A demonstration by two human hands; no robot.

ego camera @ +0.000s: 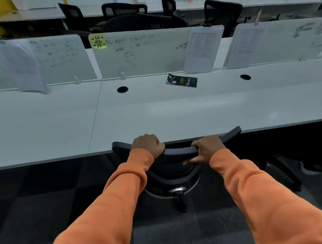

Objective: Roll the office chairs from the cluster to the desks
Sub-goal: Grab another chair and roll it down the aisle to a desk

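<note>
Office chair (pixel 179 151): backrest top at desk (pixel 156 112) near edge, seat hidden beneath. Left hand (pixel 147 145), right hand (pixel 208 148): fingers curled over backrest rim, gripping it.

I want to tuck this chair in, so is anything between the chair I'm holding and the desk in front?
Nothing visible does. The left hand and right hand grip the chair by its top rail, right at the desk edge. Under the desk is dark; a dark base shows off to the right.
</note>
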